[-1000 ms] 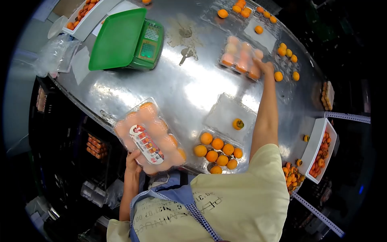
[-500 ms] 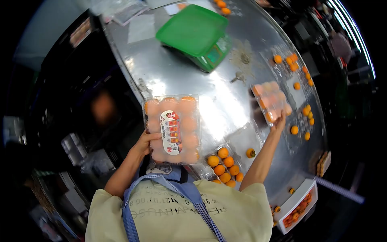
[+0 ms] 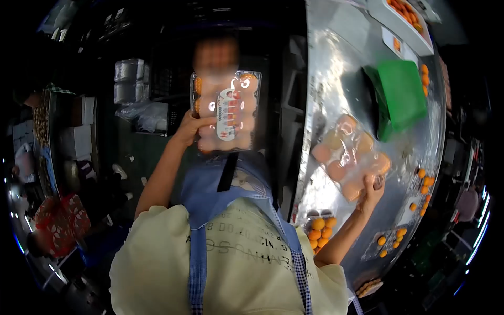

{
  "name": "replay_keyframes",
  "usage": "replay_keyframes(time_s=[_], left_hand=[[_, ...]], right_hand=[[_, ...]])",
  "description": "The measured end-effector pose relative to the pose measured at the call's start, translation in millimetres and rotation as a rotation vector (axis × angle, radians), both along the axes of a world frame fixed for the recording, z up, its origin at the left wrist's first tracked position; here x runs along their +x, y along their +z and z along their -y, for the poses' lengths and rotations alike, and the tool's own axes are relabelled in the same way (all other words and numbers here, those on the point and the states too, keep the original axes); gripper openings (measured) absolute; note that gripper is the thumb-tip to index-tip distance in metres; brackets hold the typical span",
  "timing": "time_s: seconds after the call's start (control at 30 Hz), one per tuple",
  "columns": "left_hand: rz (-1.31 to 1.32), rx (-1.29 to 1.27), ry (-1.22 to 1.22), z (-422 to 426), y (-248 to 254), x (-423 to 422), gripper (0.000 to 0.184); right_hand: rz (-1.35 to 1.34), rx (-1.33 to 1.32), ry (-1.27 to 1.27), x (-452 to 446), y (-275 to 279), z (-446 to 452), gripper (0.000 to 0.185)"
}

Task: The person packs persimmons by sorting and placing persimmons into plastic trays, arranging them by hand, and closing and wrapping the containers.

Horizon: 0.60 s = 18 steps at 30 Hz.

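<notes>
My left hand (image 3: 190,129) grips the left edge of a labelled persimmon pack (image 3: 243,118), a clear plastic box with fruit in rows and a white sticker on its lid. This pack is off the table, over the dark floor area ahead of my apron. In my right hand (image 3: 371,194) is the near right corner of a second persimmon pack (image 3: 346,152), tilted above the metal table, with no sticker that I can see. Fingers under both packs are partly hidden. Close to my right forearm lies an open tray of loose persimmons (image 3: 321,231).
On the metal table (image 3: 336,58) stand a green scale (image 3: 401,97) and, farther off, a white box of orange fruit (image 3: 404,18). Several loose persimmons (image 3: 425,184) lie at the right. Stacked clear trays (image 3: 130,79) and a person in red patterned cloth (image 3: 62,223) are on the left.
My view has turned left, so the table and scale appear farther right. The labelled pack has swung away from the table's edge, and the other pack looks nearer. Both stay in my hands.
</notes>
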<state>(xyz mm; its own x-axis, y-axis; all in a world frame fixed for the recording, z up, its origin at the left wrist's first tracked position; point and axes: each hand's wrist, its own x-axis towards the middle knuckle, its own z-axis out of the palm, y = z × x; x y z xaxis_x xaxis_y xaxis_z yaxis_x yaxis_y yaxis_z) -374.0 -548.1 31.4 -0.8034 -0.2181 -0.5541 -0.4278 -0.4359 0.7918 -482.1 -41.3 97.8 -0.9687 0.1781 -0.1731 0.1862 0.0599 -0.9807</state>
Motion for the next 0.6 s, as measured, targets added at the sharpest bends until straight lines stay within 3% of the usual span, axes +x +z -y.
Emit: replay_keyframes(time_s=[0.07,0.13,0.2,0.33,0.5,0.57,0.6], left_hand=[[-0.013,-0.183,-0.064,53,5,6,0.045],[-0.005,-0.264,-0.202,104,9,3,0.052],[-0.022,-0.367,-0.371,156,8,-3,0.055],[-0.107,-0.181,-0.387,236,-15,-15,0.060],[-0.043,-0.398,-0.641,310,-34,-51,0.062],[-0.049,-0.399,-0.725,326,-38,-69,0.062],[-0.066,-0.375,-0.744,333,-45,-77,0.061]], right_hand=[[-0.058,0.056,0.130,-25,16,47,0.063],[-0.130,0.182,0.231,-43,77,142,0.064],[-0.150,0.369,0.297,-64,84,199,0.062],[-0.044,0.649,0.419,-98,103,316,0.063],[-0.164,0.521,0.559,-125,70,424,0.058],[0.064,0.491,0.574,-129,33,478,0.056],[0.046,0.726,0.654,-135,1,499,0.054]])
